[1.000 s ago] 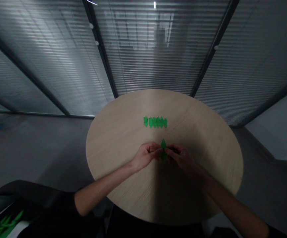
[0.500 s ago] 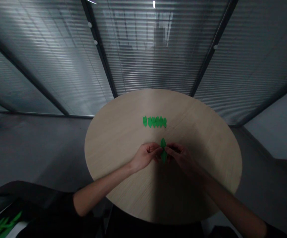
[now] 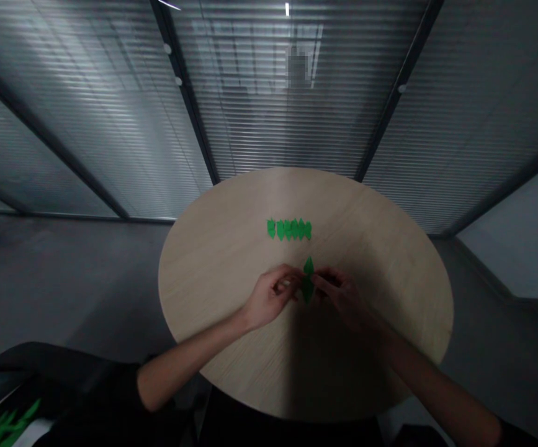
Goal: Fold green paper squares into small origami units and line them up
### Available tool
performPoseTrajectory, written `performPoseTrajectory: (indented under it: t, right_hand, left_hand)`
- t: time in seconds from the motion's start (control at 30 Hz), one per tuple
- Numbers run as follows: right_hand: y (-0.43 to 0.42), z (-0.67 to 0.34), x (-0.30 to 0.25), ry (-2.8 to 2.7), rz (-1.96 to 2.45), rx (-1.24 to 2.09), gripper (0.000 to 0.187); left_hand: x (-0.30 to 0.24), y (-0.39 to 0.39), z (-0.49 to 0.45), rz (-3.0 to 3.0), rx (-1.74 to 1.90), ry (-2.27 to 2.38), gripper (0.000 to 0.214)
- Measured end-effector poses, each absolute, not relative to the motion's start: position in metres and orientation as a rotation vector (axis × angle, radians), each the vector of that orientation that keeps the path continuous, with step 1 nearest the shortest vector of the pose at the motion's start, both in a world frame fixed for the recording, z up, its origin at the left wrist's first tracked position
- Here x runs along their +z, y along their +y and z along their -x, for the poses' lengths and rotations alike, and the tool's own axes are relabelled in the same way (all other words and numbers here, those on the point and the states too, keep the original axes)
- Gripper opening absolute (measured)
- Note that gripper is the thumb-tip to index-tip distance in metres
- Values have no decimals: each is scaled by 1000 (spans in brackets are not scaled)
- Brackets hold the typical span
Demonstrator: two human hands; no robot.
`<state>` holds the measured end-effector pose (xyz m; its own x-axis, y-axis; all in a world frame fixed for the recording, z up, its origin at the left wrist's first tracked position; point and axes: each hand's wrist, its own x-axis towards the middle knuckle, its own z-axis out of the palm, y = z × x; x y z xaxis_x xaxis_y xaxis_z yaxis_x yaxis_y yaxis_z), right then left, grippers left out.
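A small green folded paper piece [image 3: 308, 278] is pinched between my two hands above the round wooden table [image 3: 231, 248]. My left hand [image 3: 269, 297] grips its left side with curled fingers. My right hand [image 3: 343, 293] grips its right side, fingers closed too. The piece stands upright with its point up. Beyond my hands, a row of several finished green folded pieces [image 3: 290, 229] lies on the table.
Glass walls with blinds [image 3: 296, 93] rise behind the table. More green paper shapes [image 3: 3, 425] lie on a surface at the lower left. Grey floor surrounds the table.
Both hands have shifted slightly and the green piece has tilted and risen a little between them. The row of folded pieces has not moved.
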<state>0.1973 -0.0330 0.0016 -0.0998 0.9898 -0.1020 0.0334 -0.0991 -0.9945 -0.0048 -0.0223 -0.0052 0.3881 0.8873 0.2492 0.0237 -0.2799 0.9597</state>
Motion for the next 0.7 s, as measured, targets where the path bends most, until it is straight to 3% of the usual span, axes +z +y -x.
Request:
performPoseTrajectory:
  t: [0.3,0.7]
  right_hand:
    - [-33,-198,-1,-1270,1202,1347,31]
    - [-34,-197,2,-1176,1179,1466,37]
  left_hand:
    - [4,-22,9,-1755,1073,846,17]
    - [2,-22,6,-1443,1017,743,19]
